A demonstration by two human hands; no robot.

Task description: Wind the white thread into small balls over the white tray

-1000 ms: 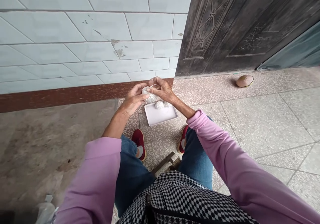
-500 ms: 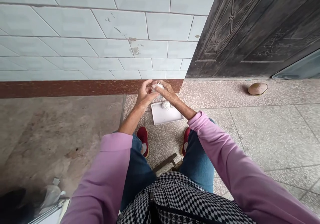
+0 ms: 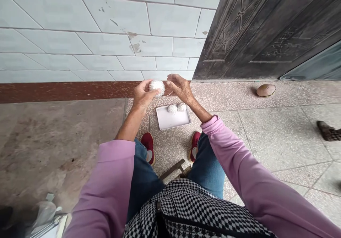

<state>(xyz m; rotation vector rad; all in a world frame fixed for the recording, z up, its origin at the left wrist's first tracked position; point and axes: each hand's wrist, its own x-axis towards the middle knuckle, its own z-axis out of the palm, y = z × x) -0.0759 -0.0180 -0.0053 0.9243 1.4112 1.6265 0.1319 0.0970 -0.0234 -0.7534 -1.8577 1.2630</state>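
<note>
My left hand (image 3: 142, 94) is closed around a white ball of yarn (image 3: 157, 88), thumb in front and fingers behind. A thin white strand (image 3: 168, 94) runs from the ball to my right hand (image 3: 181, 89). That hand is beside the ball, apart from it, with its thumb below the bent fingers; where the strand passes through it is hidden. Below both hands, a shallow white tray (image 3: 174, 123) lies on the floor. Two more white yarn balls, a left one (image 3: 172, 109) and a right one (image 3: 182, 107), sit along its far edge.
A white tiled wall (image 3: 112, 43) with a brown skirting is in front, and a dark carved door (image 3: 234, 36) stands at right. A pinkish rounded object (image 3: 265, 90) lies near the door. A foot in a dark shoe (image 3: 329, 131) shows at the right edge. Plastic bags (image 3: 45, 211) lie lower left.
My hands have moved apart, and the yarn ball now shows clearly in the left one. My view has shifted slightly right. The second ball in the tray and the other person's foot have come into sight.
</note>
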